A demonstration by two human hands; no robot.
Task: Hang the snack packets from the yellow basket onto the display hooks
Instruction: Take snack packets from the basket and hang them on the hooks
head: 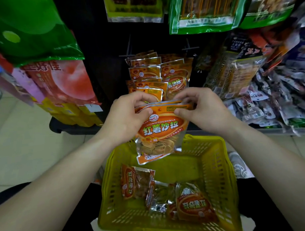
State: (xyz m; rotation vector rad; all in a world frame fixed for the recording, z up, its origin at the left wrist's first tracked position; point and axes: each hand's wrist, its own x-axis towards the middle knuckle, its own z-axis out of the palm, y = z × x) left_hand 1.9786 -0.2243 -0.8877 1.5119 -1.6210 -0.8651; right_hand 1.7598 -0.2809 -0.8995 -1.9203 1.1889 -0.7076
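Observation:
Both hands hold one orange snack packet (pixel 160 131) by its top edge, upright above the yellow basket (pixel 215 165). My left hand (pixel 128 115) pinches the top left corner and my right hand (pixel 201 108) pinches the top right. Just behind the held packet, several identical orange packets (pixel 160 73) hang on display hooks (pixel 129 50) against the dark rack. Three more orange packets (pixel 194 205) lie loose on the basket floor, one at the left (pixel 132 184).
Big green and pink bags (pixel 42 56) hang at the left. Green packets (pixel 202 10) hang above right, and dark mixed snack packets (pixel 271 90) crowd the right shelf. Beige tiled floor lies to the left of the basket.

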